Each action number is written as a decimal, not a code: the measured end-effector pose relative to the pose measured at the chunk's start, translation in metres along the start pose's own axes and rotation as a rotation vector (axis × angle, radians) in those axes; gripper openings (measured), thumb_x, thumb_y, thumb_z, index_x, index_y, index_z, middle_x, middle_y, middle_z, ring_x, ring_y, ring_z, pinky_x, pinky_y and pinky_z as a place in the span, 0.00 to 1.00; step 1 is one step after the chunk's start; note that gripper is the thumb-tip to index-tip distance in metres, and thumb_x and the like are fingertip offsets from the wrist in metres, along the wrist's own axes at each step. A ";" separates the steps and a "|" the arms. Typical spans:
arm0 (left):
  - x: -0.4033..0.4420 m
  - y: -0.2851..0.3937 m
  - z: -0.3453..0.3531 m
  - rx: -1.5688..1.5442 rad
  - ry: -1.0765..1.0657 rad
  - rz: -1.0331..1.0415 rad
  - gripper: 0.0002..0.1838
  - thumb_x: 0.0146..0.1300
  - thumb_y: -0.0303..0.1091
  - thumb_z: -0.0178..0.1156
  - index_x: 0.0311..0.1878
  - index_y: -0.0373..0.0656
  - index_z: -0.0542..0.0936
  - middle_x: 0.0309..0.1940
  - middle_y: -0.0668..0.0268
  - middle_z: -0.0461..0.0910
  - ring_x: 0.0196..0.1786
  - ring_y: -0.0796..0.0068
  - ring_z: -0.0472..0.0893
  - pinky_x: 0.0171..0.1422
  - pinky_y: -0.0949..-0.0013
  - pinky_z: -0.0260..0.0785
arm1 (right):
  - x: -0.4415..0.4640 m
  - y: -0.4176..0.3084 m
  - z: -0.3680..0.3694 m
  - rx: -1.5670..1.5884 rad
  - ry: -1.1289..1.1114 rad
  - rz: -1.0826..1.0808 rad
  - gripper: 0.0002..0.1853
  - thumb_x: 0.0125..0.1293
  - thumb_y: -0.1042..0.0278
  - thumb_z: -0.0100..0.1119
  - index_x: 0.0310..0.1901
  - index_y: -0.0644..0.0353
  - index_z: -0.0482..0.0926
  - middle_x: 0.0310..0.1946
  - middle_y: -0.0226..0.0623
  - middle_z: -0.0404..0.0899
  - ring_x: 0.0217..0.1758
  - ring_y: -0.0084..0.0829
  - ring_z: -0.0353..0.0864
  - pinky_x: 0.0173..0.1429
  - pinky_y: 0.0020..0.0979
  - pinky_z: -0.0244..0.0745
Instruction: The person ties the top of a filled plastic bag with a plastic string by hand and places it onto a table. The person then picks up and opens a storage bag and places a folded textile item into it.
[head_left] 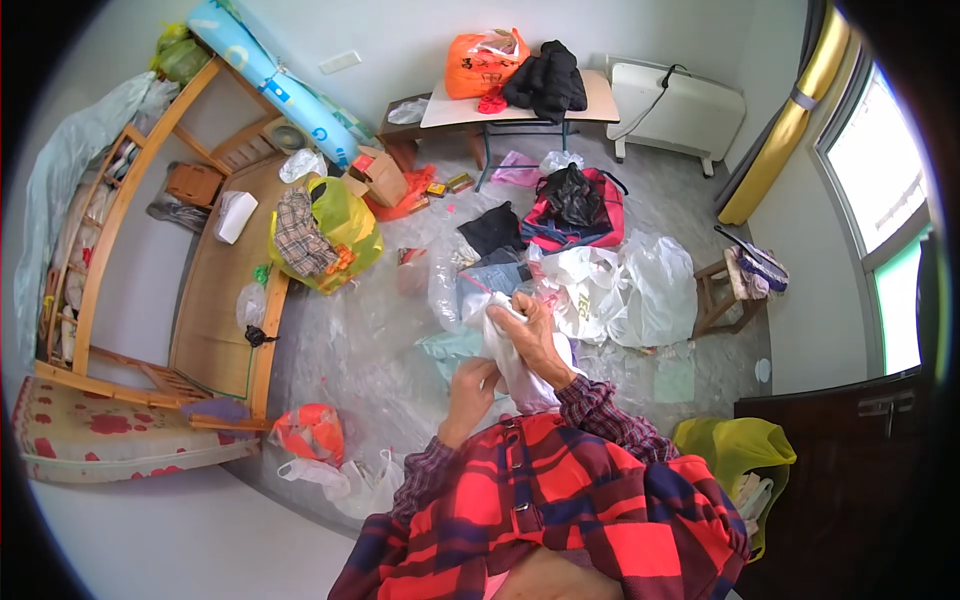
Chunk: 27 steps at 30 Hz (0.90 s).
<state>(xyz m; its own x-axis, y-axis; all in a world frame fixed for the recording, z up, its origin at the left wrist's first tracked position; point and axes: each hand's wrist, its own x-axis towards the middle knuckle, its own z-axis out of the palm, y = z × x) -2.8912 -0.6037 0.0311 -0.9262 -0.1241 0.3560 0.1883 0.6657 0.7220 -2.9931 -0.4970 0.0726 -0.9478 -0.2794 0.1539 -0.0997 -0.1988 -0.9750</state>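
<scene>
A white item that looks like soft cloth hangs bunched in front of my body. My right hand is closed round its upper part, with the thumb on top. Lower down and to the left, my left hand pinches at its side edge with curled fingers. A thin pink strip shows just above the bunched top. Beyond my hands lie folded blue denim, a black garment and white plastic bags. The lower end of the white item falls against my checked clothing.
A red open bag with black plastic lies ahead. A table bears an orange bag. Left stands a wooden bunk bed beside a yellow bag. Right are a wooden stool and another yellow bag. Clear plastic covers the floor.
</scene>
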 end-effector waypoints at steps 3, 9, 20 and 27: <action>0.018 0.015 -0.017 0.057 0.176 0.177 0.06 0.52 0.26 0.53 0.32 0.37 0.77 0.23 0.61 0.74 0.28 0.62 0.73 0.31 0.63 0.63 | -0.003 0.013 -0.003 -0.326 -0.075 -0.136 0.18 0.50 0.65 0.60 0.16 0.64 0.62 0.10 0.36 0.58 0.14 0.22 0.58 0.19 0.29 0.53; 0.043 0.018 -0.030 -0.624 0.179 -0.462 0.13 0.61 0.36 0.51 0.36 0.34 0.78 0.22 0.74 0.72 0.25 0.86 0.66 0.28 0.79 0.56 | -0.016 0.003 0.005 -0.479 -0.188 -0.255 0.15 0.51 0.63 0.59 0.26 0.63 0.63 0.13 0.46 0.66 0.17 0.48 0.67 0.21 0.38 0.59; 0.071 -0.054 -0.137 -1.458 0.941 -0.328 0.08 0.62 0.34 0.50 0.32 0.39 0.72 0.25 0.69 0.72 0.25 0.84 0.69 0.27 0.82 0.61 | -0.022 0.024 -0.036 -0.457 -0.242 -0.186 0.13 0.53 0.65 0.57 0.33 0.60 0.64 0.19 0.49 0.72 0.24 0.50 0.74 0.26 0.40 0.65; 0.055 -0.094 -0.140 -1.431 0.739 -0.282 0.10 0.62 0.37 0.50 0.34 0.39 0.71 0.25 0.69 0.71 0.24 0.83 0.69 0.27 0.82 0.62 | -0.011 0.032 -0.047 -0.448 0.093 -0.189 0.11 0.52 0.68 0.58 0.28 0.61 0.65 0.20 0.36 0.64 0.24 0.28 0.64 0.30 0.30 0.62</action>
<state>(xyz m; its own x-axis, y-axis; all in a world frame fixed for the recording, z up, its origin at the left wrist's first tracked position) -2.9147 -0.7762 0.0655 -0.7126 -0.7015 0.0117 0.5715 -0.5707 0.5896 -3.0000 -0.4564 0.0323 -0.9214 -0.1885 0.3398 -0.3737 0.1906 -0.9077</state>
